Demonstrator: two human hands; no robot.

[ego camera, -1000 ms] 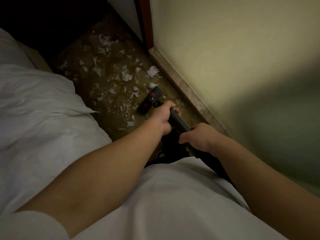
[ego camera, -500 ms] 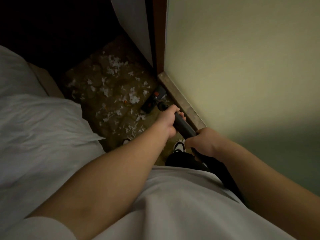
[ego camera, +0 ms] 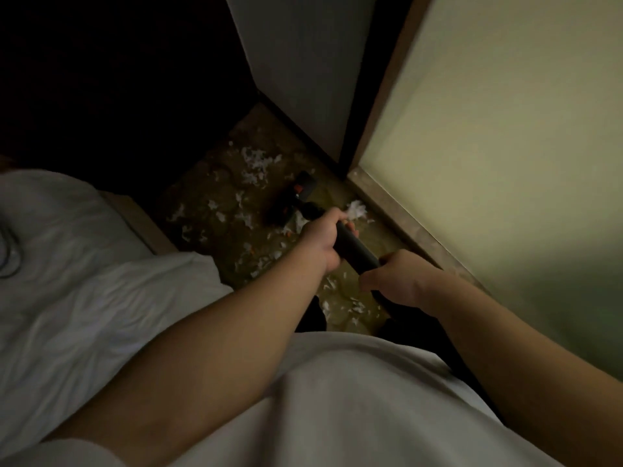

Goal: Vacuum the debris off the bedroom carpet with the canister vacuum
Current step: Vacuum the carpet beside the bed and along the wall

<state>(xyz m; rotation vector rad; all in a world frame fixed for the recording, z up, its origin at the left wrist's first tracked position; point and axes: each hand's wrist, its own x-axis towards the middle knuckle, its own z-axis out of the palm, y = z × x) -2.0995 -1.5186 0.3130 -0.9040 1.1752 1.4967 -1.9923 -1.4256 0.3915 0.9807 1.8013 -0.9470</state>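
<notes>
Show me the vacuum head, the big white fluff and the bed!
vacuum head (ego camera: 292, 199): head view, middle of its dark body.
big white fluff (ego camera: 356, 209): head view, centre of the clump.
bed (ego camera: 84, 281): head view, on the white sheet.

The wand (ego camera: 355, 248) hides inside the left hand (ego camera: 320, 242) and right hand (ego camera: 396, 281); behind the right grip it disappears under the forearm (ego camera: 512, 352). Beyond the left grip, the floor head (ego camera: 295, 201) blurs darkly.

The carpet (ego camera: 367, 251) is a mottled olive-brown, strewn with white scraps (ego camera: 256, 165) and a few orange bits (ego camera: 248, 247). The vacuum tube (ego camera: 357, 249) is black, and its floor head (ego camera: 296, 197) is black with what look like red marks. The bedding (ego camera: 101, 298) and shirt (ego camera: 354, 406) are white, the wall (ego camera: 505, 146) is pale yellow-green, and the skirting board (ego camera: 414, 227) is speckled tan.
</notes>
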